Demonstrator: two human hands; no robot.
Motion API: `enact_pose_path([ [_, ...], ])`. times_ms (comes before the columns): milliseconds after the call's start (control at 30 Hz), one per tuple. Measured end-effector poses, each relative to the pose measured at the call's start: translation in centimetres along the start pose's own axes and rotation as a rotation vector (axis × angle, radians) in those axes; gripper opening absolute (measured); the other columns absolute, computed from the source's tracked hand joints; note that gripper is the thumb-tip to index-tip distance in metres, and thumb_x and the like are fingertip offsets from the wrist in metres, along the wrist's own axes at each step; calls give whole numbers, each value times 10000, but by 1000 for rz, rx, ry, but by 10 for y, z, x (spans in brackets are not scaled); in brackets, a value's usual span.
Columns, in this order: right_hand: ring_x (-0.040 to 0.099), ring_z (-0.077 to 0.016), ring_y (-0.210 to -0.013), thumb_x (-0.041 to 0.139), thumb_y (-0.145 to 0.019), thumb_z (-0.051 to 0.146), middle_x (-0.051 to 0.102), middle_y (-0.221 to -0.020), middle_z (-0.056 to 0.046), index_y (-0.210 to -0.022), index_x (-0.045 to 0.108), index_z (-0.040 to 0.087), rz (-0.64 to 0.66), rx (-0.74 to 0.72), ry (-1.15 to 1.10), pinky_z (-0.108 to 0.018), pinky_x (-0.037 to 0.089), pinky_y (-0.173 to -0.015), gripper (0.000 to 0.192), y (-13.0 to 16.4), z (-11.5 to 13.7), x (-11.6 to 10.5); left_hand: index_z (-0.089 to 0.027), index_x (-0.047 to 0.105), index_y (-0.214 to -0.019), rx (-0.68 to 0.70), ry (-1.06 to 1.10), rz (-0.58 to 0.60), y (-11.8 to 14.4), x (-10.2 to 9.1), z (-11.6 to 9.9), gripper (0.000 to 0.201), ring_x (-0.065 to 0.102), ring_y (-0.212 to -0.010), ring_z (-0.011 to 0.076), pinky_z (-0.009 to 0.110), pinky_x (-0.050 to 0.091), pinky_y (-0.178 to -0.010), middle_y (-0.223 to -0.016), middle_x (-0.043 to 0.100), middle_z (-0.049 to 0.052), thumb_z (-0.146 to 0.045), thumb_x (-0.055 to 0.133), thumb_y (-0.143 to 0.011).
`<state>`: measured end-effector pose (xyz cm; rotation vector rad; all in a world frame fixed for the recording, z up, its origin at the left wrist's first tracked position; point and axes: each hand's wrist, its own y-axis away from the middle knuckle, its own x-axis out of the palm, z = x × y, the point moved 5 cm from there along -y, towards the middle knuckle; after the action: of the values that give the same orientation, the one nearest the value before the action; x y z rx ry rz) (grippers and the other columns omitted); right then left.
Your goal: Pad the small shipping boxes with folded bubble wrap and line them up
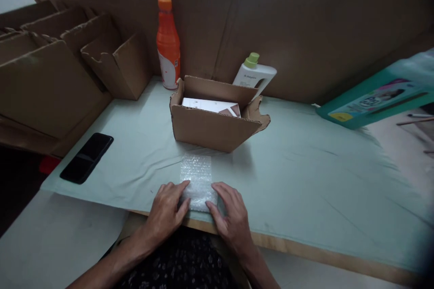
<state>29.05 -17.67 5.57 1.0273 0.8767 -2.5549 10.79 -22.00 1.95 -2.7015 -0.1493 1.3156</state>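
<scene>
A small piece of bubble wrap (199, 174) lies flat near the table's front edge, its lower part thicker and shinier. Whether anything is inside it, I cannot tell. At its left side rests my left hand (167, 205), index finger and thumb apart with their tips on the wrap. My right hand (232, 212) touches the right side in the same way, index tip and thumb tip spread. Neither hand pinches the wrap. Just beyond it stands an open cardboard box (206, 128), with a white box (206, 104) inside that shows a brown corner pattern.
Behind the box stand an orange bottle (168, 45) and a white bottle with a green cap (255, 74). Several cardboard boxes (40, 86) fill the left side. A black phone (87, 158) lies at the left edge. A large green bottle (376, 95) leans in at right.
</scene>
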Motion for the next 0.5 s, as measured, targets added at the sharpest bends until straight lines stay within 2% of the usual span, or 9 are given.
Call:
enact_pose_path([
  [67,648,-263,-1074,604,-935,198,695,-1180,-126,-1207,624,206,11,-104,80,-436,524,-886,273,1,6,1,-154,567,-1321,8,-68,-18,-4,1,2,388,601,-881,269,440,511,-784,-980,671,98,-232,539,-942],
  [167,646,-273,-1064,598,-926,166,718,-1158,-111,-1149,657,205,155,-209,123,-462,501,-899,235,3,9,10,-190,533,-1348,95,-61,-90,-3,-7,-2,409,567,-1116,293,466,489,-918,-1226,614,137,-245,564,-943],
  [267,683,-229,-904,545,-958,146,764,-1015,-76,-1132,674,211,198,-119,40,-410,517,-825,227,-2,0,16,-226,487,-1387,233,13,-63,2,-15,-11,467,489,-1271,309,520,397,-1062,-1363,555,138,-233,584,-930],
  [333,694,-203,-825,539,-974,175,777,-961,-56,-1134,681,223,237,-3,-60,-363,533,-769,220,-7,-8,20,-233,459,-1410,211,73,22,0,-15,-10,477,547,-1178,278,504,414,-1037,-1249,629,113,-187,532,-941],
  [400,705,-209,-851,543,-979,215,778,-988,-55,-1148,681,234,242,64,-79,-356,542,-772,219,-11,-13,20,-221,458,-1414,117,100,79,-10,-12,-5,459,592,-1023,247,456,466,-943,-1092,677,90,-172,481,-958],
  [500,683,-247,-972,543,-976,252,741,-1094,-92,-1183,672,239,125,29,49,-403,523,-833,244,-16,-11,12,-187,528,-1361,45,2,98,-34,-7,0,407,594,-931,259,451,483,-868,-999,689,95,-212,490,-957],
])
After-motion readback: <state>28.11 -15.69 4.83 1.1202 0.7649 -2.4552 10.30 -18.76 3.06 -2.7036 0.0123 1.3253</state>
